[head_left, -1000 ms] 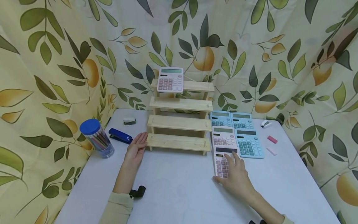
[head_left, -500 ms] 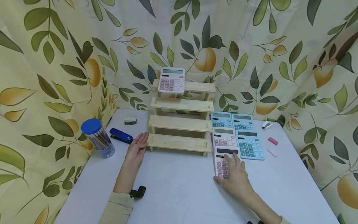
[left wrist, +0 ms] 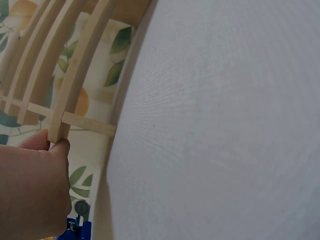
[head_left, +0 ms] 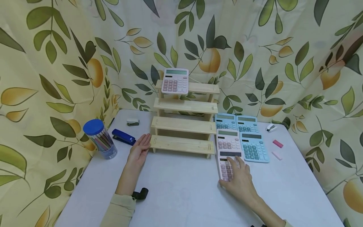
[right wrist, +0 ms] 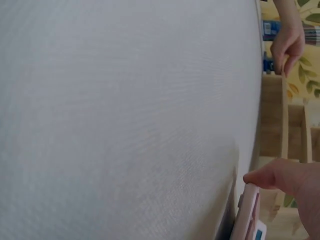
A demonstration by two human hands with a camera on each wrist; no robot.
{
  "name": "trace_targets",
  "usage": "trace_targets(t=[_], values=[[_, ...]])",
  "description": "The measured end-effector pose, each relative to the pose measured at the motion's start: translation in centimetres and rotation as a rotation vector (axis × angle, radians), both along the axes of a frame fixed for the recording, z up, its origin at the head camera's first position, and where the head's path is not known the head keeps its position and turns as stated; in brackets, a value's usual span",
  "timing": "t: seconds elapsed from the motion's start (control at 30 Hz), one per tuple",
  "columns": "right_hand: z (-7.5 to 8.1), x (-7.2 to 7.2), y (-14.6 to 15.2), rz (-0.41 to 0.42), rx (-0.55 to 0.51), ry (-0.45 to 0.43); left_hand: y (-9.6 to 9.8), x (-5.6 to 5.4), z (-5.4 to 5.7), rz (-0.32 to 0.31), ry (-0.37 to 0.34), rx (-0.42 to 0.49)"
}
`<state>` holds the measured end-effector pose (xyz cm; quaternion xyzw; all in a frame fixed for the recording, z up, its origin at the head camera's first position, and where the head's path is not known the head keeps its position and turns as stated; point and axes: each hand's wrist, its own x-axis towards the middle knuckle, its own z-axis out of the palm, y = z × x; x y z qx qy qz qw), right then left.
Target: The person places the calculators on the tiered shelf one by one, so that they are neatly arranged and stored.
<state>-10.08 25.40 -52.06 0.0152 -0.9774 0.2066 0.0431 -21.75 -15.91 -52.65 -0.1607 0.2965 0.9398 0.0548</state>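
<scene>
A stepped wooden shelf stands on the white table. My left hand, palm upward, is at the left end of its lowest step; in the left wrist view, finger and thumb pinch the step's end. To the right of the shelf, my right hand grips the nearest pink calculator, thumb at its lower edge and fingers over its right side. The right wrist view shows the thumb against the calculator's edge. Another pink calculator and a blue calculator lie beside it.
A pink calculator leans on the top step. Two more blue calculators lie at the back right. Near the left hand are a blue stapler, a small white stapler and a blue-lidded pencil jar. Pink erasers lie far right.
The right thumb has drawn in slightly against the lower edge of the pink calculator. The left hand keeps its place at the shelf. The head view has shifted a little.
</scene>
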Motion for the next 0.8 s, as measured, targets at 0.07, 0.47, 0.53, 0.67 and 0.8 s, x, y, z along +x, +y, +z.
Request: trace_targets(t=[0.07,0.47,0.53,0.67,0.8], values=[[0.1,0.1,0.0,-0.004,-0.012,0.004,0.0,0.0,0.0,-0.003,0.000,0.001],[1.5,0.2,0.4,-0.003,-0.045,0.066,0.1,0.0,0.3,0.014,-0.019,0.001],[1.8,0.1,0.5,0.000,-0.046,0.079,0.0,0.0,0.3,0.012,-0.015,0.003],[2.5,0.0,0.6,0.001,-0.053,0.091,0.0,0.1,0.3,0.009,-0.012,0.001],[3.3,-0.2,0.5,0.000,-0.057,0.105,0.0,0.0,0.1,0.008,-0.016,-0.002]])
